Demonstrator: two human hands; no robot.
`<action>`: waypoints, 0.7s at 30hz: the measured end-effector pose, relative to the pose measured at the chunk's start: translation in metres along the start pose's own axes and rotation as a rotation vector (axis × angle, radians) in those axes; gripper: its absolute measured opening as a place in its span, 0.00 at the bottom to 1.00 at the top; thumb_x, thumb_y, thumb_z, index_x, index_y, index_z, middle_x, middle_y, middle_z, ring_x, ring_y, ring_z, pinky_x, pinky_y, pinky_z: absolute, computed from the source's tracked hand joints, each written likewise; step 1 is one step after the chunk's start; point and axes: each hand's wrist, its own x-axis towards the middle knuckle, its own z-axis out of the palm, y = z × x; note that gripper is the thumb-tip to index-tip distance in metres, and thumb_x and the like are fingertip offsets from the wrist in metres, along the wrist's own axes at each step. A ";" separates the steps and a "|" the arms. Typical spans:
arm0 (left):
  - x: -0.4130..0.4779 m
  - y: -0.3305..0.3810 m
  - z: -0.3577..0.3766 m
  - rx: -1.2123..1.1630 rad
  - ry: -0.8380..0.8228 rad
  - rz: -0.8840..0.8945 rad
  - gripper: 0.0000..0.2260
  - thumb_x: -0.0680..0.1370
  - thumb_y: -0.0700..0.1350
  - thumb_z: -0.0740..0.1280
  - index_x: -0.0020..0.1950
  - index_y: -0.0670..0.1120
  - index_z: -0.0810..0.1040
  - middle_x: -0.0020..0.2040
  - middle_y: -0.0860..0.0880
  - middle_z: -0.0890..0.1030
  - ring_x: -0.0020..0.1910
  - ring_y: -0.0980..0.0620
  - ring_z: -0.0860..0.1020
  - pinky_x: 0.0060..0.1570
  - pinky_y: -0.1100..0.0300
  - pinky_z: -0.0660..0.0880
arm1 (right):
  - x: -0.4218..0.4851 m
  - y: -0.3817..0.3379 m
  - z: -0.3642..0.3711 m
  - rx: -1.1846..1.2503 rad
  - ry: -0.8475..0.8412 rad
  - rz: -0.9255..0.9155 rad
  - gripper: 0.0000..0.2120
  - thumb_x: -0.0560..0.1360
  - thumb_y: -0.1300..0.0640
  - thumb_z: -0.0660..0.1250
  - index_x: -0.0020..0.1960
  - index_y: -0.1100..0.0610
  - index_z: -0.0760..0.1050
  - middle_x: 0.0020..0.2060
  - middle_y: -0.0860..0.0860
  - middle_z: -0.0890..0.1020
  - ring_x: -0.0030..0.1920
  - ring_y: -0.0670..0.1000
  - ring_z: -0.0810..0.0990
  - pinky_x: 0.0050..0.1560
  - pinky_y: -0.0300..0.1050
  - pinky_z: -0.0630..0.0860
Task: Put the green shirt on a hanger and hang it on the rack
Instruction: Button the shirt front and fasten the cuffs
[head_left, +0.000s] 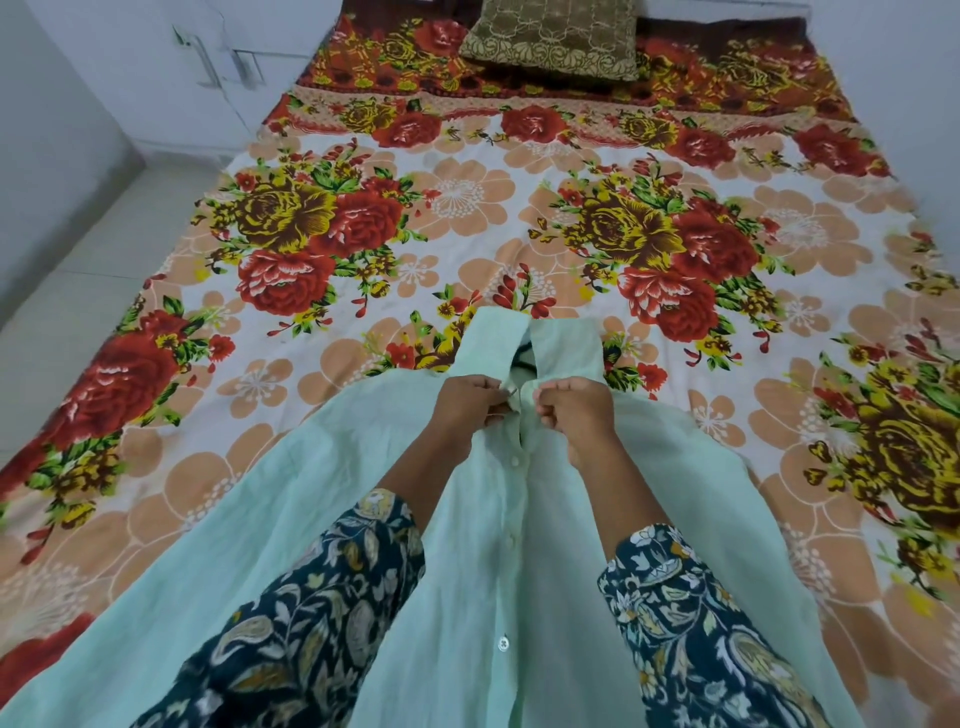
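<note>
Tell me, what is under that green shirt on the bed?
The flowered bedsheet lies under the green shirt. A dark curved shape shows in the collar gap, perhaps a hanger; the cloth covers the rest.

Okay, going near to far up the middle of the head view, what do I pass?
The shirt → left hand and right hand, level, both pinching its front → collar → sheet → pillow.
</note>
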 end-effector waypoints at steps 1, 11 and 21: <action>-0.002 0.000 -0.001 -0.023 -0.012 -0.008 0.10 0.76 0.33 0.65 0.34 0.41 0.75 0.33 0.45 0.78 0.24 0.59 0.77 0.28 0.70 0.76 | -0.004 -0.004 -0.001 0.078 -0.045 0.021 0.11 0.71 0.71 0.65 0.33 0.61 0.73 0.28 0.56 0.74 0.28 0.51 0.71 0.26 0.37 0.71; -0.017 0.000 0.000 0.077 0.024 0.095 0.11 0.75 0.32 0.66 0.34 0.42 0.78 0.32 0.46 0.77 0.30 0.54 0.76 0.35 0.69 0.77 | -0.014 -0.012 -0.001 -0.002 -0.079 0.031 0.11 0.70 0.72 0.66 0.32 0.61 0.74 0.27 0.55 0.75 0.26 0.49 0.70 0.21 0.33 0.68; -0.026 0.000 0.015 0.365 0.231 0.279 0.09 0.76 0.37 0.66 0.53 0.36 0.82 0.52 0.39 0.83 0.50 0.42 0.80 0.56 0.51 0.77 | -0.017 -0.013 0.006 -0.094 0.025 -0.023 0.09 0.69 0.69 0.67 0.31 0.61 0.77 0.30 0.57 0.78 0.32 0.53 0.74 0.36 0.44 0.73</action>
